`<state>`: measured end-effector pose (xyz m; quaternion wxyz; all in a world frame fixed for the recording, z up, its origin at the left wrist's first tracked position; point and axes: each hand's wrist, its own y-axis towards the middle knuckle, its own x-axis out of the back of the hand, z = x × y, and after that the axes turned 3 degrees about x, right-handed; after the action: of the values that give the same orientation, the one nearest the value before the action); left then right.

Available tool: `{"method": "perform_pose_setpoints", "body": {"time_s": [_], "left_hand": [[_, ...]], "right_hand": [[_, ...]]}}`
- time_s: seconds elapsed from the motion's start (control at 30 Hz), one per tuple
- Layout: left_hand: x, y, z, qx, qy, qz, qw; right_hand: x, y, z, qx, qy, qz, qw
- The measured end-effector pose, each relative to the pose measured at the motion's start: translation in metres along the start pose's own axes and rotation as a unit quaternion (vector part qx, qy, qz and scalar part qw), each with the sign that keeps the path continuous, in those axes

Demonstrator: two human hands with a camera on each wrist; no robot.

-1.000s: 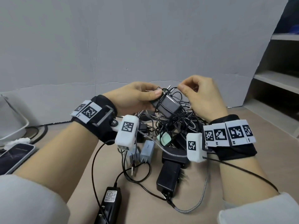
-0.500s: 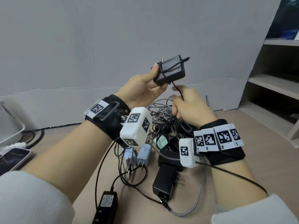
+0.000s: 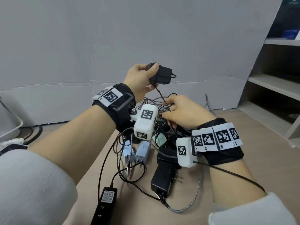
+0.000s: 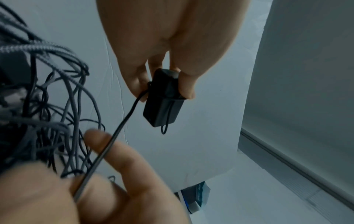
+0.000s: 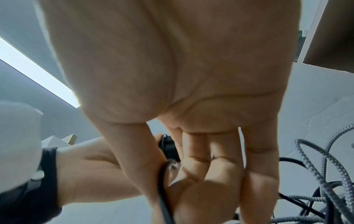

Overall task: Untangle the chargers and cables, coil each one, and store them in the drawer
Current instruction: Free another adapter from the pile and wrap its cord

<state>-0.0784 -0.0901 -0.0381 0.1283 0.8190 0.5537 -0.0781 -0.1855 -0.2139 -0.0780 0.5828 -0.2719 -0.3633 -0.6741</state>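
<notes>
Cable tangle (image 3: 155, 111) (dense) beneath hands

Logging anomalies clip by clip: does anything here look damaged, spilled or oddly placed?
No damage or spill shows. One oddity: the black charger gripped by the left hand has a thin cable looped around its body, and its lead runs down through the right hand into the tangled pile.

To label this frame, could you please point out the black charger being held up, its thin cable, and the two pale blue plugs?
black charger (image 3: 162, 75): head view, its body.
thin cable (image 4: 122, 123): left wrist view, mid-length.
pale blue plugs (image 3: 142, 150): head view, right plug's body.
</notes>
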Motion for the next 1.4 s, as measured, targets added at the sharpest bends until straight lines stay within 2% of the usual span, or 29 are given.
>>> {"method": "perform_pose_setpoints", "body": {"time_s": [0.13,0.23,0.3,0.37,0.47,0.57,0.63,0.77,0.9,1.13,1.2,1.27,1.33,1.4], "left_hand": [[0.008,0.008,0.005,-0.075,0.078,-0.034,0.994],[0.013,0.01,0.008,-0.11,0.184,-0.018,0.977],[0.014,0.01,0.009,-0.11,0.249,0.029,0.962],[0.015,0.007,0.008,-0.101,0.306,0.099,0.941],[0.019,0.001,0.007,-0.068,0.342,0.185,0.919],[0.024,-0.003,0.004,-0.017,0.31,0.22,0.925],[0.029,-0.004,0.002,0.016,0.287,0.24,0.927],[0.036,-0.008,-0.003,0.075,0.283,0.3,0.908],[0.034,-0.01,-0.002,0.101,0.24,0.342,0.903],[0.035,-0.013,-0.006,0.123,0.12,0.348,0.921],[0.032,-0.016,-0.009,0.109,0.059,0.342,0.931],[0.027,-0.016,-0.011,0.092,-0.021,0.308,0.947],[0.021,-0.012,-0.012,0.083,-0.081,0.245,0.963],[0.015,-0.008,-0.011,0.089,-0.089,0.18,0.976]], "right_hand": [[0.007,-0.001,0.003,0.023,-0.004,-0.028,0.999],[0.01,-0.007,0.008,0.066,0.057,-0.031,0.996],[0.012,-0.007,0.01,0.104,0.083,-0.065,0.989],[0.015,-0.004,0.01,0.131,0.091,-0.14,0.977],[0.023,0.0,0.002,0.127,0.123,-0.254,0.951],[0.03,0.0,-0.01,0.1,0.157,-0.312,0.932],[0.033,-0.001,-0.016,0.09,0.175,-0.315,0.929],[0.034,-0.001,-0.017,0.109,0.183,-0.309,0.927],[0.031,0.002,-0.02,0.099,0.174,-0.308,0.93],[0.029,0.007,-0.03,0.08,0.146,-0.285,0.944],[0.027,0.01,-0.033,0.074,0.132,-0.275,0.949],[0.022,0.015,-0.038,0.051,0.105,-0.253,0.96],[0.018,0.017,-0.04,0.027,0.087,-0.219,0.971],[0.014,0.018,-0.039,0.015,0.067,-0.184,0.981]]}}
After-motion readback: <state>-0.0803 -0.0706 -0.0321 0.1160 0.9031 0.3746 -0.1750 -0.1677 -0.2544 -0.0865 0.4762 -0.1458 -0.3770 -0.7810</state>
